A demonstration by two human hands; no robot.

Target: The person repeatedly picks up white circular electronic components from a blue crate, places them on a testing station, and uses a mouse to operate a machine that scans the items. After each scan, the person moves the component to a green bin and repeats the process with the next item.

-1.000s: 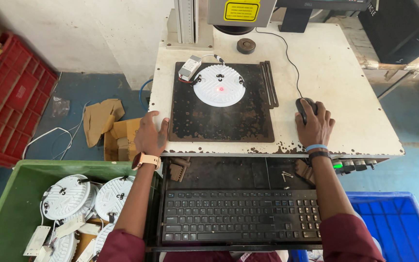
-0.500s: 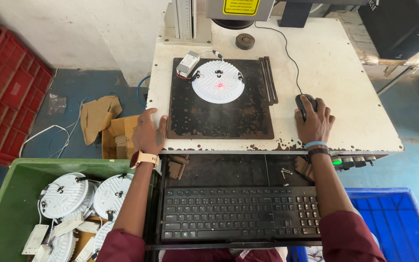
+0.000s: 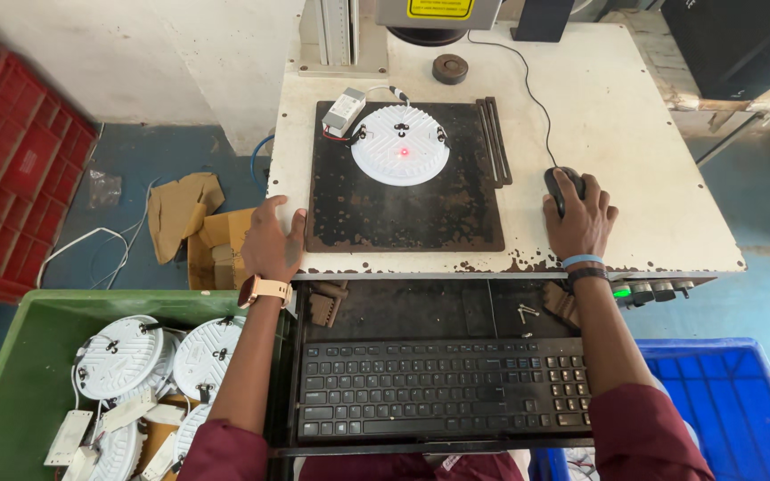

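A round white lamp disc (image 3: 400, 144) with a red light dot at its centre lies on a dark, rusty metal plate (image 3: 403, 218) on the white table (image 3: 634, 178). A small white driver box (image 3: 344, 110) is wired to it. My left hand (image 3: 273, 240) rests flat on the table's front left edge, beside the plate, holding nothing. My right hand (image 3: 579, 216) covers a black computer mouse (image 3: 560, 183) on the table's right side. A black keyboard (image 3: 443, 390) sits on the pull-out shelf between my arms.
A green crate (image 3: 20, 374) at lower left holds several white lamp discs. A blue crate (image 3: 724, 401) stands at lower right, red crates (image 3: 11, 169) at far left. Cardboard scraps (image 3: 184, 209) lie on the blue floor. A machine column (image 3: 340, 36) rises at the table's back.
The view has shifted slightly, with the table sitting lower in the frame. Both hands stay where they were.
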